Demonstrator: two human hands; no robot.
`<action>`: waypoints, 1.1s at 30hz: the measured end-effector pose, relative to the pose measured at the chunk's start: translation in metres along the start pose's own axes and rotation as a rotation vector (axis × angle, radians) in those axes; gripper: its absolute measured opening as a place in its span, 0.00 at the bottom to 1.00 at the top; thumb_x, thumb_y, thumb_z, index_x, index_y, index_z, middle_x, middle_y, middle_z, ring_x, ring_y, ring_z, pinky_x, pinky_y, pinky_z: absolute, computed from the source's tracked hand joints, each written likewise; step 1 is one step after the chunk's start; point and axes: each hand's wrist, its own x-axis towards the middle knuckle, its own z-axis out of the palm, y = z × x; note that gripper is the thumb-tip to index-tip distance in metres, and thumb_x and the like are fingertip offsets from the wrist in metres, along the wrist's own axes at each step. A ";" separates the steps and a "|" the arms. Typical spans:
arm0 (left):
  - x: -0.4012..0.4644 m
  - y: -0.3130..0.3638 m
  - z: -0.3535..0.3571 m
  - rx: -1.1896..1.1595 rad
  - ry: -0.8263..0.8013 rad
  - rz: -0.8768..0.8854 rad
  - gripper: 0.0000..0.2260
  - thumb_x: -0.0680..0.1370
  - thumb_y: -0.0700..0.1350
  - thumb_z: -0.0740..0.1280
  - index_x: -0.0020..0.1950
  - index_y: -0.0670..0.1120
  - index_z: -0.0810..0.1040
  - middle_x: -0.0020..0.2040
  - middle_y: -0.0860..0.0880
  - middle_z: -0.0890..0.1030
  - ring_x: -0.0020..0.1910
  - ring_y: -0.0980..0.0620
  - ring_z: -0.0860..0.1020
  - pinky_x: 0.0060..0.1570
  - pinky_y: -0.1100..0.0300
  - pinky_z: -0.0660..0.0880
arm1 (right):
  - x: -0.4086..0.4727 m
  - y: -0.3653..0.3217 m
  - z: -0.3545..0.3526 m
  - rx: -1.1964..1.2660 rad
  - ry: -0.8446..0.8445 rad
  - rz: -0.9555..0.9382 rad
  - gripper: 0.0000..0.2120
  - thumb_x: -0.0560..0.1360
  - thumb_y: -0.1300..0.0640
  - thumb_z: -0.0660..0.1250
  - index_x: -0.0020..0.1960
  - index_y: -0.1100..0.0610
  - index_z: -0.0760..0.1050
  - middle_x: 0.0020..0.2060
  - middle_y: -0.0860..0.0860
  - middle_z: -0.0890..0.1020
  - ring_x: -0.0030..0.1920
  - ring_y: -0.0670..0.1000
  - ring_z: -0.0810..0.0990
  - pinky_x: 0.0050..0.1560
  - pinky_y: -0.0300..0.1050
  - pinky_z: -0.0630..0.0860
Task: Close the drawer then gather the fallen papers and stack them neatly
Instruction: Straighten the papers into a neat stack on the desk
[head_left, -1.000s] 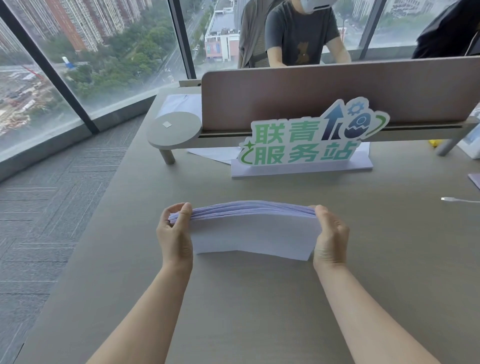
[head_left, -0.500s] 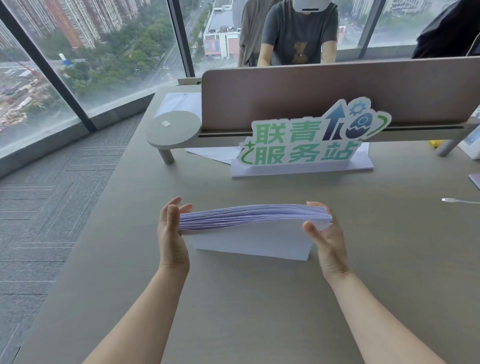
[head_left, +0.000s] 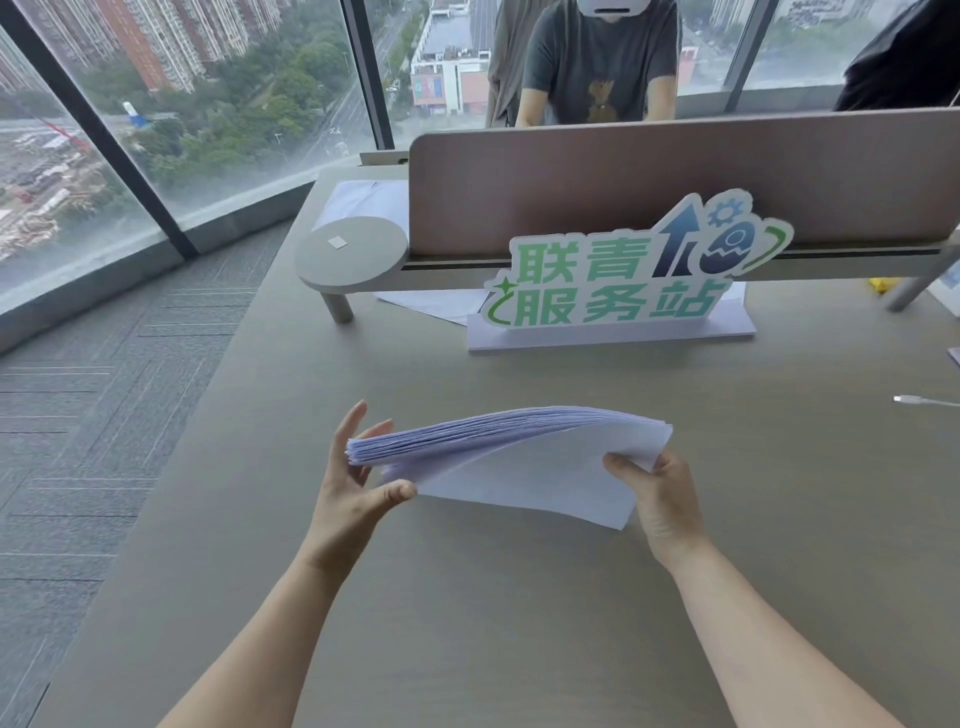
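My right hand (head_left: 661, 501) grips the right end of the stack of papers (head_left: 519, 449), thumb in front and fingers curled behind. My left hand (head_left: 357, 483) is spread, with straight fingers against the stack's left end and the thumb beneath. The stack sits between my hands above the tabletop (head_left: 467, 623), its front sheet drooping.

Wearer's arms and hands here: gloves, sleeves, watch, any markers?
Both are bare. The left hand and right hand show no gloves, rings or markers. The left forearm and right forearm are uncovered down to the picture's bottom edge: no sleeve, watch, strap or cable at either wrist.
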 end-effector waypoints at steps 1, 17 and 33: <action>-0.001 0.001 -0.001 -0.008 -0.022 -0.011 0.55 0.49 0.66 0.80 0.74 0.62 0.60 0.69 0.51 0.73 0.68 0.56 0.72 0.57 0.62 0.75 | 0.000 0.000 0.000 0.012 0.005 0.009 0.10 0.74 0.69 0.68 0.42 0.55 0.83 0.36 0.46 0.86 0.37 0.44 0.83 0.40 0.42 0.75; 0.005 0.002 0.012 0.083 0.144 -0.092 0.07 0.71 0.33 0.69 0.44 0.45 0.81 0.35 0.59 0.81 0.38 0.61 0.77 0.40 0.69 0.72 | -0.007 0.001 0.001 0.062 0.027 -0.020 0.14 0.73 0.72 0.65 0.38 0.56 0.82 0.35 0.49 0.84 0.39 0.51 0.80 0.42 0.45 0.73; -0.015 0.008 0.029 -0.181 0.221 0.001 0.20 0.68 0.56 0.69 0.59 0.51 0.78 0.49 0.52 0.80 0.50 0.54 0.77 0.54 0.61 0.71 | -0.020 -0.004 -0.004 0.111 0.061 -0.314 0.15 0.75 0.49 0.63 0.52 0.60 0.77 0.39 0.42 0.84 0.41 0.42 0.80 0.39 0.34 0.74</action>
